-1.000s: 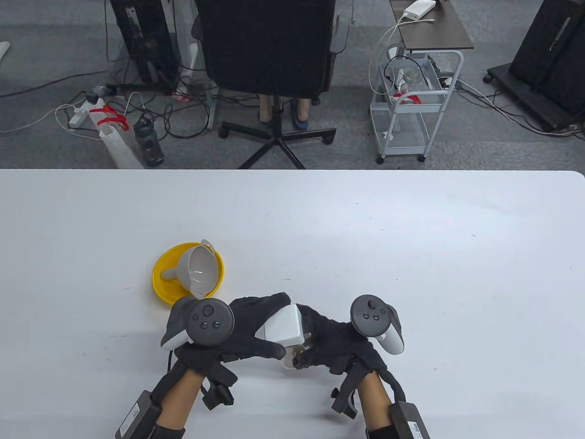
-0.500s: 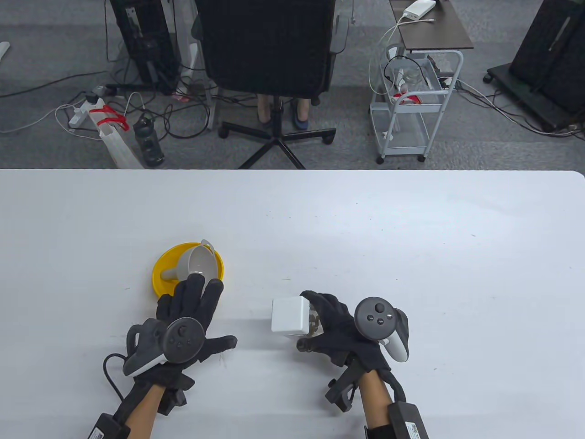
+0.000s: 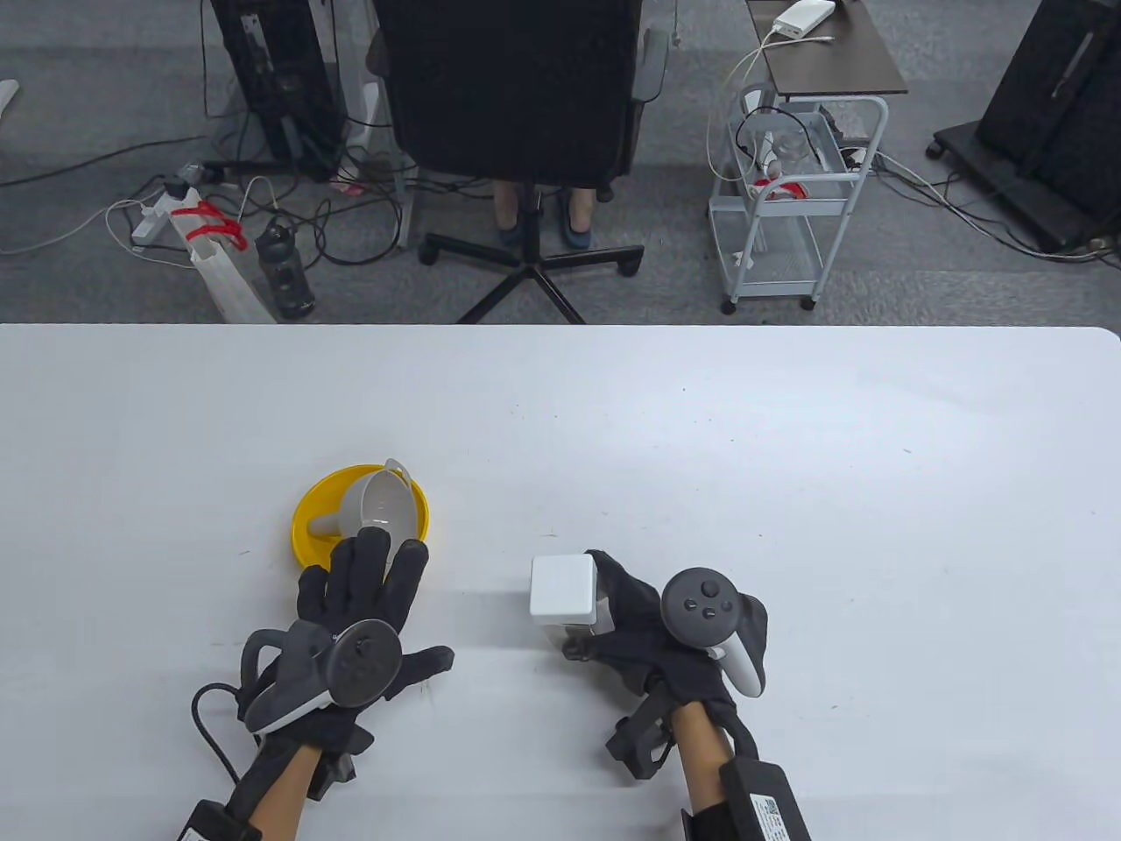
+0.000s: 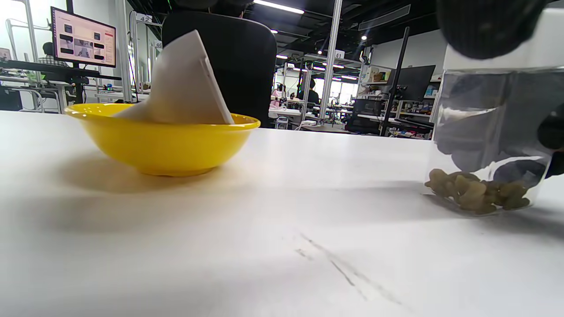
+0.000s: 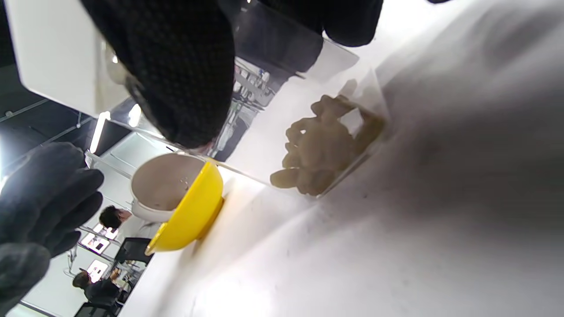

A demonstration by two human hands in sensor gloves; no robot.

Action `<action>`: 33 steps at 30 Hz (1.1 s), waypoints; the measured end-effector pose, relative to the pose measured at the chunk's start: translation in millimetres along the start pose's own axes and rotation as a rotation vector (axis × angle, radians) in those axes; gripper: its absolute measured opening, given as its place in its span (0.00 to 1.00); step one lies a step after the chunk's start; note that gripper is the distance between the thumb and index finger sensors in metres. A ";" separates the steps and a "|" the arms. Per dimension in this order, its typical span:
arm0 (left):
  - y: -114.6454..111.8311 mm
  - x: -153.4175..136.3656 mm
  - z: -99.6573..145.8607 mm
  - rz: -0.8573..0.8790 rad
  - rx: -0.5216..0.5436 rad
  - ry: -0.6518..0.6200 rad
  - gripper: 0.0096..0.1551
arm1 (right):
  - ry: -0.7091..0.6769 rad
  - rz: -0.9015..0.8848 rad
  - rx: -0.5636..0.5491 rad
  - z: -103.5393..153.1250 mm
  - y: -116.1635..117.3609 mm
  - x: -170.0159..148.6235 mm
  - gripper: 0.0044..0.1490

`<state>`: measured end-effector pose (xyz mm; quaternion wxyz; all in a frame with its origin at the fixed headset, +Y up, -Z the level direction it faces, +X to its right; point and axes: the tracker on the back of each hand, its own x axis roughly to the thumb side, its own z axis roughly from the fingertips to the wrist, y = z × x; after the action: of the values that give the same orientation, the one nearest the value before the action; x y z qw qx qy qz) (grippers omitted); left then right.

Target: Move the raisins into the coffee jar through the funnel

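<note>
A clear square jar with a white lid [image 3: 563,585] stands on the white table, and my right hand [image 3: 591,609] grips its side. Pale raisins [image 4: 476,193] lie in its bottom; they also show in the right wrist view [image 5: 321,149]. My right fingers [image 5: 176,75] wrap the jar wall. A grey-white funnel [image 3: 381,517] lies on its side in a yellow bowl [image 3: 306,543] to the left. My left hand [image 3: 403,604] lies flat and open on the table, holding nothing, with its fingertips at the bowl's near rim.
The table [image 3: 788,482] stretches wide to the right and back. Beyond its far edge stand an office chair [image 3: 517,96] and a white wire cart [image 3: 788,201] on the floor.
My left hand has let go of the jar and moved left, and now lies flat by the bowl. My right hand alone holds the jar, which now stands more upright.
</note>
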<state>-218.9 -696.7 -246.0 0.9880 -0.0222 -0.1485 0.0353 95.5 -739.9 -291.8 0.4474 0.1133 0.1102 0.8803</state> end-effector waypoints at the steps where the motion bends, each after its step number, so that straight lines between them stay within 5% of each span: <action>1: -0.6 0.4 -0.2 -0.008 -0.005 0.002 0.64 | 0.005 -0.004 0.012 -0.7 0.1 -0.8 0.60; 14: -4.6 1.9 -1.3 -0.067 -0.043 0.026 0.64 | 0.058 0.034 0.064 1.2 -8.4 -7.7 0.61; 19: -4.0 0.9 -0.9 -0.072 -0.048 0.033 0.64 | 0.079 0.187 0.080 6.2 -17.3 -2.0 0.68; 23: -4.3 0.2 -0.4 -0.076 -0.062 0.041 0.64 | 0.124 0.434 0.039 18.0 -29.9 4.5 0.72; 33: -3.4 -0.5 0.9 -0.134 -0.082 0.082 0.64 | 0.168 0.687 -0.197 37.7 -49.8 13.2 0.75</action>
<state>-219.4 -700.1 -245.2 0.9917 -0.0541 -0.1103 -0.0381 137.1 -697.0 -269.3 0.1240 0.0274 0.0170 0.9918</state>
